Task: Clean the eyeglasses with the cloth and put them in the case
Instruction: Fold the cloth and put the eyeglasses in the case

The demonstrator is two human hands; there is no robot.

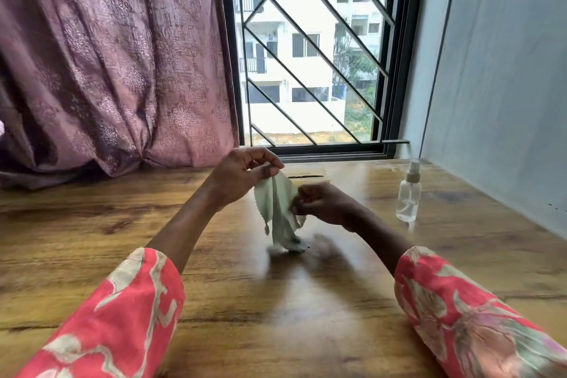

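A pale green cleaning cloth (277, 209) with zigzag edges hangs above the wooden table (122, 224), its lower end blurred just over the tabletop. My left hand (242, 175) pinches its top corner between thumb and fingers. My right hand (322, 202) pinches the cloth's right edge lower down. Behind the hands lies a flat cream-coloured case (310, 173), partly hidden by them. I see no eyeglasses; they may be hidden by the cloth or the hands.
A small clear spray bottle (409, 193) stands upright to the right of my right hand. A purple curtain (107, 70) hangs at the back left, a barred window (313, 49) behind the table, and a grey wall (497, 86) on the right.
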